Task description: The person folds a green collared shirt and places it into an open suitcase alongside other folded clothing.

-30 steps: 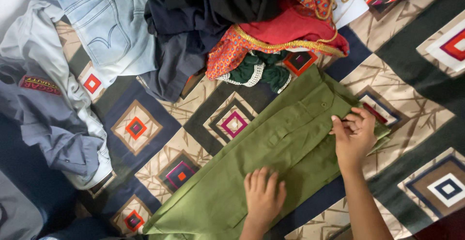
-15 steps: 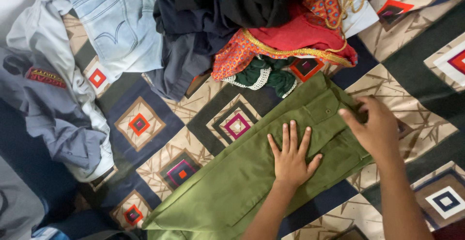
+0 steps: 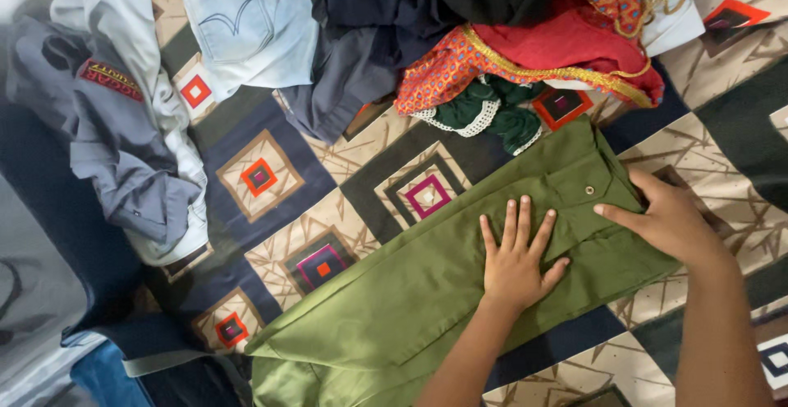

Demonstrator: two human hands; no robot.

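- Two hands on one garment: we've got both on the green trousers (image 3: pixel 427 292), which lie flat on the patterned bedspread (image 3: pixel 271 235), toward its near edge.
- Long axis of the trousers runs diagonal: waistband end up and to the right by the metal button (image 3: pixel 589 189), leg end down at the near-left, where the cloth bunches a bit.
- Left hand (image 3: pixel 517 255) sits flat on the cloth approx mid-garment, fingers fanned wide and pointing away from us, palm down. Grips nothing, just presses.
- Right hand (image 3: pixel 669 222) is at the waistband end, just right of the button. Fingers loosely curled, index reaching left over the cloth; thumb side hidden, so we can't tell if it pinches the edge or only rests on it.
- Relation that matters: waistband lies directly under and just left of the right hand, so that hand is nearer the top end; left hand is nearer the middle; the leg end is well apart from both, off to the near-left along the same diagonal.
- Beyond the waistband, at the far edge, is a heap of clothes: red-orange cloth with gold trim (image 3: pixel 533 54), dark green piece with white lace (image 3: pixel 480 112) near the trousers' upper end but apart, navy garment (image 3: pixel 361 46), pale jeans (image 3: pixel 246 21).
- Far-left corner: grey shirt w/ a red patch (image 3: pixel 123 136), well apart from both hands.
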